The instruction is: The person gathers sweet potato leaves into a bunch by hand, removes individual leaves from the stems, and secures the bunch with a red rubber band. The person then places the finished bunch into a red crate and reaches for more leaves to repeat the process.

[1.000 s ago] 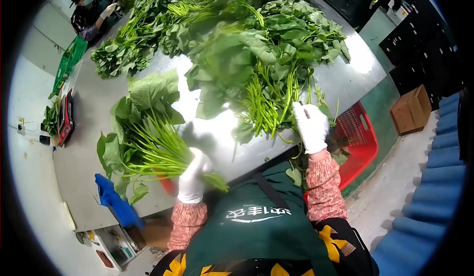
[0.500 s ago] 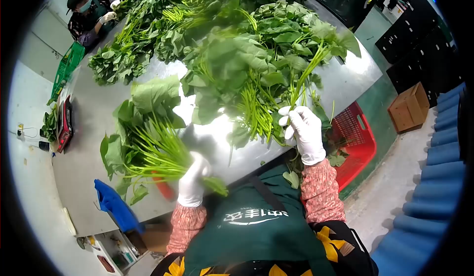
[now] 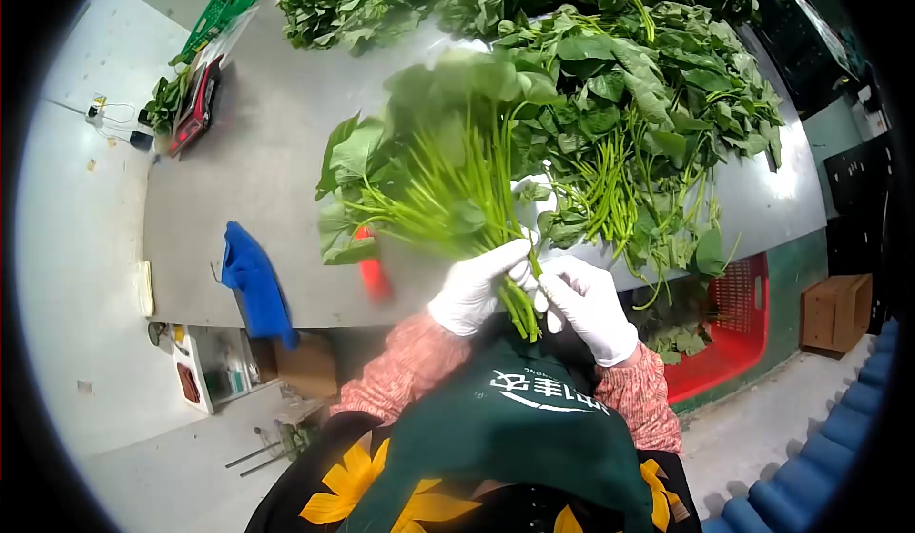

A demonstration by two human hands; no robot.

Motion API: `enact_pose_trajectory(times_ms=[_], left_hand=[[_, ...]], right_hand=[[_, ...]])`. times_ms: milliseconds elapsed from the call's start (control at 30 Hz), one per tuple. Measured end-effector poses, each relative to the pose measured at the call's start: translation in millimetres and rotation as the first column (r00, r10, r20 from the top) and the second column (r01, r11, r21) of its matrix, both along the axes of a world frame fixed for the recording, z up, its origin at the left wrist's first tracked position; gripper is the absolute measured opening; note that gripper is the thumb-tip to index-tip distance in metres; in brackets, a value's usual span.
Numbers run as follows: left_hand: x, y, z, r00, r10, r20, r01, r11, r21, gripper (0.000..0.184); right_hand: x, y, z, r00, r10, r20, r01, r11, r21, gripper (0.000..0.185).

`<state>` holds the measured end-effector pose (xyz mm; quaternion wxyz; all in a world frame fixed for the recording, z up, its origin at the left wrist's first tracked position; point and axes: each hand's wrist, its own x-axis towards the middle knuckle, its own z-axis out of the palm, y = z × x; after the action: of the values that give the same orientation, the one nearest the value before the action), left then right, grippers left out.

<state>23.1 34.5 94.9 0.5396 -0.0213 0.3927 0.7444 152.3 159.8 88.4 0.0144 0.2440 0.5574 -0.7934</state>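
My left hand [image 3: 479,287], in a white glove, is wrapped round the stems of a leafy green bunch [image 3: 448,190] in front of my apron. The bunch's leaves fan up and to the left, partly blurred. Close beside it, my gloved right hand [image 3: 586,306] pinches a green stem at the bunch's lower right side. Behind my hands a large pile of leafy greens [image 3: 658,85] lies on the metal table [image 3: 257,142], its nearer stems pointing toward me.
A red crate [image 3: 743,342] holding leaves stands below the table edge at right, near a cardboard box [image 3: 836,312]. On the left are a blue cloth [image 3: 255,285], a red scale [image 3: 197,104] and a green crate [image 3: 226,4]. Another person's hand shows at the top.
My left hand has carried the bunch right, toward the middle. My right hand has come down and left from the pile to meet it. The view has turned left.
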Motion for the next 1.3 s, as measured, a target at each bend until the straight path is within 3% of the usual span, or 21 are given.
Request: enact_pose_trajectory(times_ms=[67, 100, 133, 200, 333, 467, 500, 533, 600, 667, 733, 800, 833, 867, 900, 933, 1000, 1067, 1133, 1200, 1300], left_hand=[[2, -3, 4, 1.0, 0.005, 0.014, -0.004, 0.998, -0.067, 0.016], [3, -3, 7, 1.0, 0.003, 0.02, -0.001, 0.995, -0.099, 0.016], [3, -4, 2, 1.0, 0.002, 0.013, -0.001, 0.996, -0.086, 0.017], [4, -6, -9, 1.0, 0.0, -0.001, 0.0, 0.998, -0.057, 0.017], [17, -5, -7, 0.997, 0.029, -0.067, -0.037, 0.99, -0.134, 0.015], [7, -7, -7, 0.996, -0.057, -0.064, 0.05, 0.993, -0.111, 0.015], [6, -6, -10, 0.997, -0.029, -0.073, 0.022, 0.996, -0.091, 0.013], [4, -6, -10, 0.997, -0.004, -0.078, -0.002, 0.997, -0.078, 0.012], [0, -2, -7, 0.995, 0.042, -0.088, -0.046, 0.998, -0.047, 0.01], [-2, -2, -12, 0.979, 0.203, -0.017, -0.203, 0.974, -0.097, 0.01], [-12, -4, -15, 0.963, 0.267, -0.04, -0.27, 0.953, -0.136, 0.009], [-23, -12, -15, 0.972, 0.221, -0.079, -0.229, 0.967, -0.113, 0.011], [-25, -14, -11, 0.972, 0.209, -0.109, -0.223, 0.966, -0.133, 0.012], [-26, -16, -9, 0.971, 0.194, -0.138, -0.214, 0.965, -0.153, 0.012], [-25, -17, -15, 0.977, 0.187, -0.101, -0.202, 0.966, -0.164, 0.014], [-24, -18, -11, 0.983, 0.152, -0.107, -0.167, 0.974, -0.156, 0.014], [-20, -15, 0, 0.991, 0.066, -0.12, -0.082, 0.987, -0.137, 0.014], [-17, -14, -1, 0.987, -0.035, -0.159, 0.025, 0.998, -0.062, 0.016], [-16, -14, -6, 0.973, -0.151, -0.174, 0.157, 0.987, 0.025, 0.016], [-9, -12, -7, 0.964, -0.197, -0.176, 0.202, 0.979, 0.011, 0.015], [0, -16, -5, 0.963, -0.215, -0.163, 0.209, 0.977, -0.054, 0.018]], right_hand=[[0, 5, 2, 0.997, 0.045, 0.065, -0.048, 0.998, 0.05, 0.019], [-3, 7, -2, 0.998, 0.065, 0.008, -0.066, 0.979, 0.193, 0.024], [-8, 8, -5, 0.985, 0.04, -0.166, 0.055, 0.846, 0.53, 0.026], [-15, 7, 14, 0.984, -0.071, -0.161, 0.153, 0.797, 0.584, 0.028], [-32, 0, 22, 0.972, -0.02, -0.235, 0.21, 0.522, 0.827, 0.025], [-41, -4, -2, 0.878, -0.147, -0.455, 0.422, 0.685, 0.594, 0.015], [-37, -1, 9, 0.934, -0.107, -0.341, 0.333, 0.605, 0.723, 0.006], [-34, -2, -1, 0.92, -0.147, -0.364, 0.36, 0.686, 0.633, 0.008], [-25, -6, 7, 0.924, -0.289, -0.251, 0.344, 0.915, 0.211, 0.008], [-10, -9, 20, 0.922, -0.286, -0.263, 0.315, 0.946, 0.078, 0.014], [19, 7, 17, 0.966, -0.167, -0.197, 0.18, 0.982, 0.051, 0.015], [39, 20, 34, 0.959, -0.281, -0.02, 0.281, 0.948, 0.15, 0.016], [55, 33, 22, 0.942, -0.334, -0.035, 0.336, 0.933, 0.132, 0.016], [65, 53, 12, 0.978, -0.21, 0.012, 0.198, 0.939, 0.283, 0.023], [77, 71, -1, 0.993, -0.098, 0.07, 0.028, 0.757, 0.653, 0.03], [81, 78, -3, 0.985, -0.023, 0.17, -0.145, 0.423, 0.894, 0.037], [80, 77, 9, 0.924, -0.192, 0.33, -0.356, -0.115, 0.928, 0.048], [57, 65, 40, 0.969, -0.201, 0.142, -0.072, 0.319, 0.945, 0.044], [30, 51, 40, 0.96, -0.173, -0.219, 0.274, 0.44, 0.855, 0.034], [-5, 31, 57, 0.93, -0.186, -0.316, 0.364, 0.576, 0.732, 0.024], [-42, 22, 46, 0.95, -0.163, -0.266, 0.309, 0.612, 0.728, 0.018]])
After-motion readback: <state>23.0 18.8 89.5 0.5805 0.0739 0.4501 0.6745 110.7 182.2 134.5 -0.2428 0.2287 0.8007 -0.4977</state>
